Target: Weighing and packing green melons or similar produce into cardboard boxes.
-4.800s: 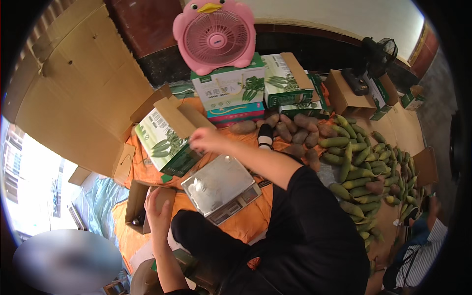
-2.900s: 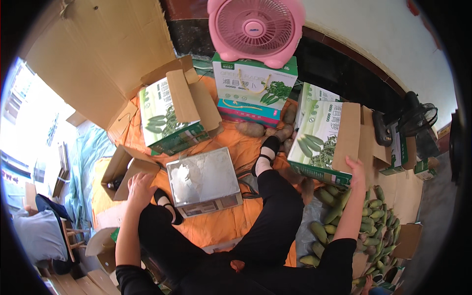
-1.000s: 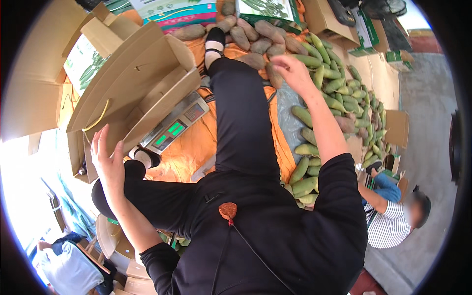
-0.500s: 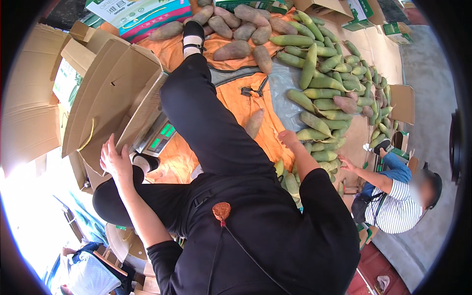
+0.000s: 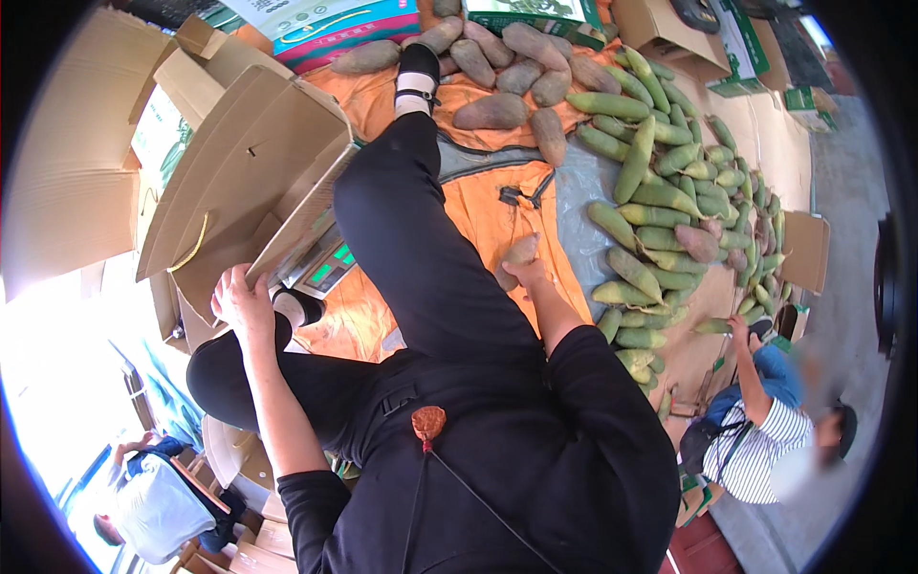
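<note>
My right hand [image 5: 530, 275] is wrapped round a dull pinkish-purple radish [image 5: 522, 250] lying on the orange cloth [image 5: 473, 206], right of my outstretched leg. With its fingers hooked over the lower edge, my left hand [image 5: 245, 306] grips an open cardboard box [image 5: 273, 143]. That box rests tilted on a weighing scale [image 5: 330, 268] with green lit displays, partly hidden beneath it. A big pile of green radishes [image 5: 660, 196] spreads to the right. Several more purplish radishes [image 5: 491, 112] lie at the far side near my foot.
A blue and pink carton [image 5: 335, 33] and a green carton [image 5: 535, 14] stand at the far edge. At the right, a person in a striped shirt [image 5: 755, 440] reaches to a green radish by the pile. Another person [image 5: 158, 507] is at the lower left, near stacked cardboard [image 5: 263, 555].
My right hand has moved left from beside the pile and closed on the purplish radish. My left hand has gone from open beside the box to gripping its edge.
</note>
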The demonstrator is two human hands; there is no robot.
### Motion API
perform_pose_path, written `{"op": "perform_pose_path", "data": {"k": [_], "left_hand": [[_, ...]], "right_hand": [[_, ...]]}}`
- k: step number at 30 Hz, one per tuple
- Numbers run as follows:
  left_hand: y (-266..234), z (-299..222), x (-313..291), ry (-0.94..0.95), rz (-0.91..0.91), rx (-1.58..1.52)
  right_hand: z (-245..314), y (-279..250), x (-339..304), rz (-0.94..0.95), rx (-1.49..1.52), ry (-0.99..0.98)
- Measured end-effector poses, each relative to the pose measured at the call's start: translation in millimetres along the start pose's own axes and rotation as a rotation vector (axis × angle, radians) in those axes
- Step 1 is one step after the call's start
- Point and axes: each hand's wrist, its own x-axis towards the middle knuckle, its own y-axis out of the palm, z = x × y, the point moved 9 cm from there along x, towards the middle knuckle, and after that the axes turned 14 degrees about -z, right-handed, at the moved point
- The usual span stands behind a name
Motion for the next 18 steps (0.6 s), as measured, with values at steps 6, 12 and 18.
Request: {"op": "perform_pose_path", "data": {"k": [6, 12, 18], "left_hand": [[-7, -7, 4, -0.052, 0.028, -0.027], [-5, -1, 3, -0.078, 0.039, -0.028], [-10, 3, 0, -0.089, 0.04, -0.067]], "right_hand": [[-5, 14, 14, 0.028, 0.175, 0.042], [47, -11, -2, 0.175, 0.309, -0.095], [230, -106, -111, 0.181, 0.539, -0.78]]}}
